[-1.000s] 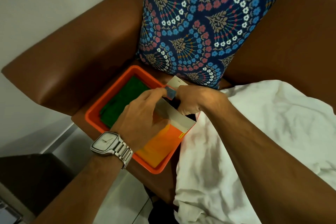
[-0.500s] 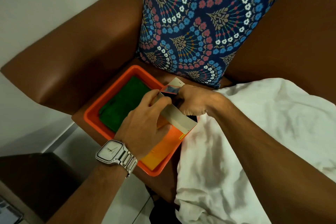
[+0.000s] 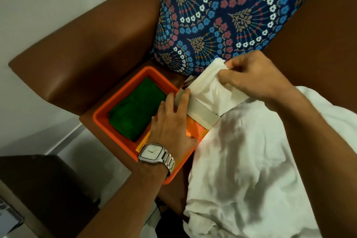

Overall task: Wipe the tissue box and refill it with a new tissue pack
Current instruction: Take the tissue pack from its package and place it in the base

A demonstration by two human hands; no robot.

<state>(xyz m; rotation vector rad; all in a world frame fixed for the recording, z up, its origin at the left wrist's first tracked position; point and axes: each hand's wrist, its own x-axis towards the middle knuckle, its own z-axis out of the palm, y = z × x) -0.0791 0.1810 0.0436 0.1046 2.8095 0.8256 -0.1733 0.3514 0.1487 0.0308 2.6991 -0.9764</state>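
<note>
An orange tissue box [image 3: 195, 128] lies in an orange tray [image 3: 123, 91] on the sofa seat, its grey cardboard end flap [image 3: 201, 111] folded open. My left hand [image 3: 172, 120], with a silver watch on the wrist, presses down on the box and holds that flap. My right hand [image 3: 255, 75] pinches a stack of white tissues [image 3: 210, 87] that sticks partly out of the box's open end, towards the cushion. A folded green cloth [image 3: 135, 110] lies in the tray beside the box.
A blue floral cushion [image 3: 231, 11] leans against the brown leather sofa back [image 3: 318, 35]. The sofa armrest [image 3: 81, 50] runs along the left. White fabric [image 3: 251, 170] covers my lap at the right. A dark low surface [image 3: 29, 189] sits at bottom left.
My right hand was inside the box's open end; it has since moved up and right, drawing the white tissues out. My left hand shifted to hold the box and flap down.
</note>
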